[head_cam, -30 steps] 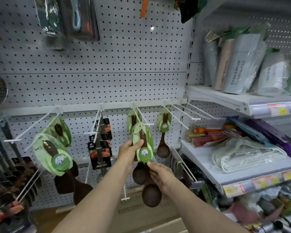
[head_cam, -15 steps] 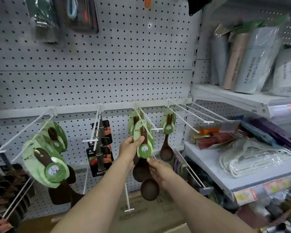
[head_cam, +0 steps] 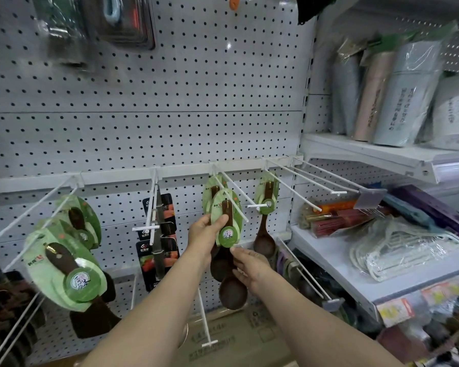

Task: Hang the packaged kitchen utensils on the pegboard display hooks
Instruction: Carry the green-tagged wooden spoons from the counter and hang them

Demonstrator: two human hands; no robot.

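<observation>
Spoon card [head_cam: 224, 221] in both hands' grip

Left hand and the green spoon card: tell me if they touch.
Touching. The head view shows the left hand gripping the green spoon card, thumb lying across its front.

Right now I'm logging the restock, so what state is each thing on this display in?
Left hand: grips the green card of the front wooden spoon.
Right hand: holds that spoon's handle below the card.
Front dark wooden spoon on green card: on the middle white hook, held by both hands.
Single wooden spoon to the right: hanging free.
Green-carded wooden spatulas at left: hanging.
Two right-hand white hooks: bare.
</observation>
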